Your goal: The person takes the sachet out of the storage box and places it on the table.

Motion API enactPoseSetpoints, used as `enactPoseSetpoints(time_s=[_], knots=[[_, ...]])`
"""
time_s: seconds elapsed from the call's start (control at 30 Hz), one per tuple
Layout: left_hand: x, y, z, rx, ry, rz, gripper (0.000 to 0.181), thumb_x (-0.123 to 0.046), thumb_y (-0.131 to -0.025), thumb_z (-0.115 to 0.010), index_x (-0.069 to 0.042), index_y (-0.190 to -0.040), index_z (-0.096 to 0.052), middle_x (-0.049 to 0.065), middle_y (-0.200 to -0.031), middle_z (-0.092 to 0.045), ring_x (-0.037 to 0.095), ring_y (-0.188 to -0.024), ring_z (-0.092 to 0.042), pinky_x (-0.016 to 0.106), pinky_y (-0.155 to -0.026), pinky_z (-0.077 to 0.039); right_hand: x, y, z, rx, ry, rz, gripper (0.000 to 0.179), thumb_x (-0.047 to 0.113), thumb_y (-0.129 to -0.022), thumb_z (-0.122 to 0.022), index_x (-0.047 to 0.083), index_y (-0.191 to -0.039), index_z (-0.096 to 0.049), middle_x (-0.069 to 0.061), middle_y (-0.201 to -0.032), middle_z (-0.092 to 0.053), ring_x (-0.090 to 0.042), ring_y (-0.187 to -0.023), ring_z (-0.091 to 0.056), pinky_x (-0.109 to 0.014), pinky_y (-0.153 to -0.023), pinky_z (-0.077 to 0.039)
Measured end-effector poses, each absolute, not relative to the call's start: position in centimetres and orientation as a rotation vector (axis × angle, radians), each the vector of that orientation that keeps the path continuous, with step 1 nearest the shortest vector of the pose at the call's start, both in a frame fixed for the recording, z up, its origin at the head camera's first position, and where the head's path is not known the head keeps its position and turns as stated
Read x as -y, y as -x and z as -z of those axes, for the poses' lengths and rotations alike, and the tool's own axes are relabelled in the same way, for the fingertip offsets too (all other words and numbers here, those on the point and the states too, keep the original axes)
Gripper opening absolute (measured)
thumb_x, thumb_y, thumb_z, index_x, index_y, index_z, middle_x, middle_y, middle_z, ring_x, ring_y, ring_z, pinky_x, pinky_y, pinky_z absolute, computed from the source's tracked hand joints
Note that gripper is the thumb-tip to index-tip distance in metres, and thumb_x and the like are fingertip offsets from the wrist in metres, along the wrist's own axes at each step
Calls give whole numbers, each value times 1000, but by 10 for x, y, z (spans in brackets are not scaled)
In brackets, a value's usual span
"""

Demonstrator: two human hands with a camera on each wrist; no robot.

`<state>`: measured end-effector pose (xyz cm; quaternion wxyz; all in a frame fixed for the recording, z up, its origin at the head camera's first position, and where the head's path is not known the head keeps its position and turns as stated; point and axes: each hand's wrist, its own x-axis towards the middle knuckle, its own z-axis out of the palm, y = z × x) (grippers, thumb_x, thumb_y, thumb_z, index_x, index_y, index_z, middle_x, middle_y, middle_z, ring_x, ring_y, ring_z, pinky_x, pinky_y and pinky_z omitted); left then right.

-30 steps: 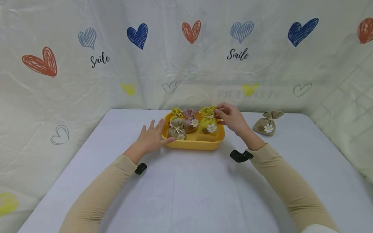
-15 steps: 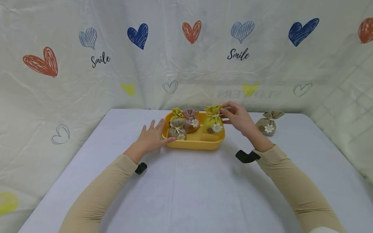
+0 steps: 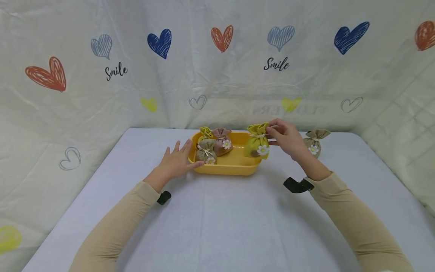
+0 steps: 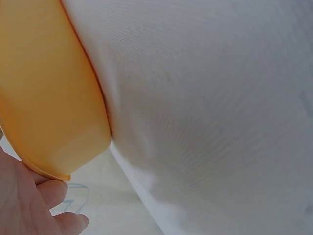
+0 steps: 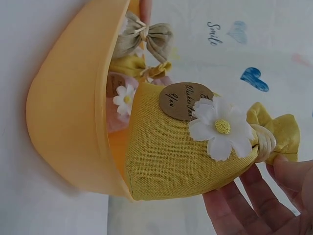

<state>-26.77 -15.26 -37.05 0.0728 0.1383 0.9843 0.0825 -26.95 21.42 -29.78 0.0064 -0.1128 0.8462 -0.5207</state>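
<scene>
My right hand (image 3: 288, 139) pinches a yellow drawstring pouch (image 3: 257, 141) by its gathered neck. The pouch carries a white daisy (image 5: 222, 127) and a brown oval tag, and it hangs over the right end of a yellow tray (image 3: 234, 170). Fingers spread, my left hand (image 3: 175, 161) rests on the tray's left rim. Inside the tray at the left are a grey-beige pouch (image 3: 206, 150), a pink pouch (image 3: 222, 143) and another yellow pouch (image 3: 205, 132), partly hidden behind the grey-beige one.
Another grey-beige pouch (image 3: 314, 142) with a daisy stands at the right, partly behind my right hand. A white cloth covers the table (image 3: 217, 219). Behind its far edge hangs a pale curtain (image 3: 238, 83) printed with hearts and "Smile".
My right hand has moved right with the yellow pouch, from inside the tray to over its right rim. My left hand stays in place on the tray.
</scene>
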Motion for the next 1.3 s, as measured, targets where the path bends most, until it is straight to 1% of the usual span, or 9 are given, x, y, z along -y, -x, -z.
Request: enactPoseSetpoints(time_s=[0.13,0.27,0.4,0.57,0.83,1.07,1.17,1.23,1.3], knots=[[153,266,369,-2961,-406,-255,109,-80,-94,-42,-6,-165,-5,11,-171,-9,42,-155,-4,68,-119,-4,-220,269,299,-2669,361,1638,30,18,-111,-47,-6,-129,-52,-26,-129,-60,-30,-112,-63,-32,-89,-57],[153,266,370,-2963,-408,-249,109,-81,-93,-40,-7,-165,-5,11,-171,-9,42,-155,-3,67,-119,-4,-225,266,300,-2685,343,1648,29,18,-111,-48,-6,-127,-52,-25,-126,-60,-19,-104,-63,-28,-86,-58],[152,267,371,-2961,-410,-242,109,-81,-94,-40,-6,-165,-5,11,-171,-9,42,-155,-4,67,-119,-5,-231,263,302,-2688,314,1665,30,20,-111,-47,-5,-127,-51,-24,-127,-59,-13,-101,-62,-25,-85,-58],[151,266,371,-2965,-412,-244,107,-79,-95,-41,-6,-165,-6,11,-171,-10,42,-155,-4,67,-119,-6,-240,261,306,-2704,288,1687,33,21,-111,-47,-7,-129,-51,-25,-130,-58,-8,-98,-62,-29,-87,-58],[152,268,373,-2970,-404,-236,110,-82,-93,-40,-7,-165,-5,10,-171,-9,42,-155,-4,67,-119,-5,-258,261,312,-2724,244,1690,37,22,-112,-45,-8,-134,-49,-27,-135,-55,-14,-105,-61,-18,-80,-56],[154,267,374,-2973,-405,-227,110,-82,-93,-38,-6,-165,-6,11,-171,-9,42,-155,-4,67,-119,-6,-268,263,316,-2751,204,1678,39,22,-112,-44,-9,-136,-48,-27,-135,-55,0,-95,-59,-18,-79,-56],[153,267,374,-2973,-401,-231,110,-82,-93,-38,-7,-165,-5,10,-171,-9,42,-155,-4,67,-119,-6,-271,263,317,-2750,207,1692,39,22,-112,-45,-9,-136,-48,-24,-132,-56,3,-93,-59,-18,-78,-56],[153,268,374,-2974,-402,-239,110,-82,-93,-39,-7,-165,-5,10,-171,-9,42,-155,-4,67,-119,-5,-274,263,317,-2753,211,1704,39,22,-111,-45,-9,-134,-48,-16,-125,-58,4,-92,-59,-17,-77,-56],[153,269,375,-2973,-399,-242,109,-82,-93,-38,-7,-165,-4,9,-171,-9,41,-155,-3,66,-119,-5,-276,263,317,-2753,217,1718,36,22,-111,-46,-8,-131,-50,-4,-117,-61,5,-92,-60,-18,-77,-56]])
